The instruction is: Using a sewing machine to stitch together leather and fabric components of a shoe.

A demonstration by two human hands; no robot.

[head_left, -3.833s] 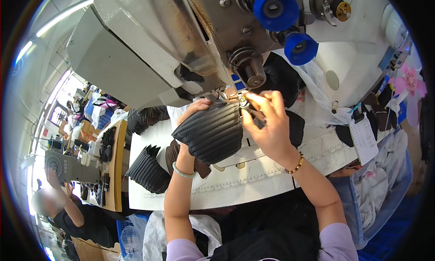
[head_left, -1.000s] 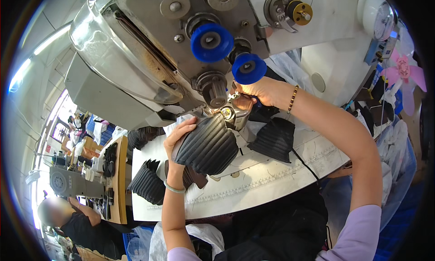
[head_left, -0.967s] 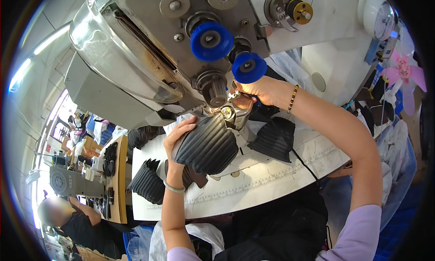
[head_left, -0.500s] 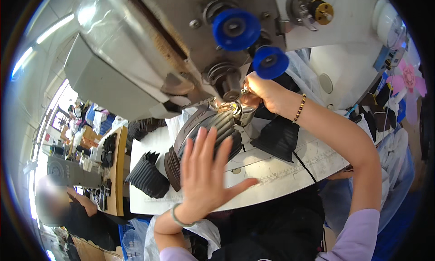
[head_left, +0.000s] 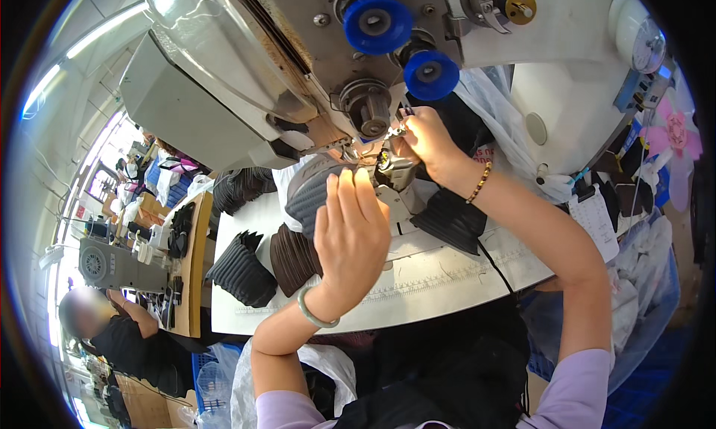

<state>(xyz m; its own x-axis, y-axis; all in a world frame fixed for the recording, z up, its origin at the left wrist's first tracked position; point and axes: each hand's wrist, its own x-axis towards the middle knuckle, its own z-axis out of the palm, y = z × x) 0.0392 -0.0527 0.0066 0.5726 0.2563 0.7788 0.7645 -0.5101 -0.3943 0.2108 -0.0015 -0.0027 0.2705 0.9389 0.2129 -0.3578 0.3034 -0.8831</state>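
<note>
The left hand (head_left: pixel 352 239) lies flat, fingers straight and together, over the ribbed black piece (head_left: pixel 307 198) beneath the sewing machine (head_left: pixel 321 64) — well in from the surface's (head_left: pixel 406 284) near edge. The right hand's (head_left: pixel 432 138) fingers curl narrowly nearby — whether holding anything, I cannot tell.

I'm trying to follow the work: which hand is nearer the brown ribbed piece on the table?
Left. The left hand is just right of the brown ribbed piece; the right hand is farther, up and to the right, below the lower blue knob in view.
</note>
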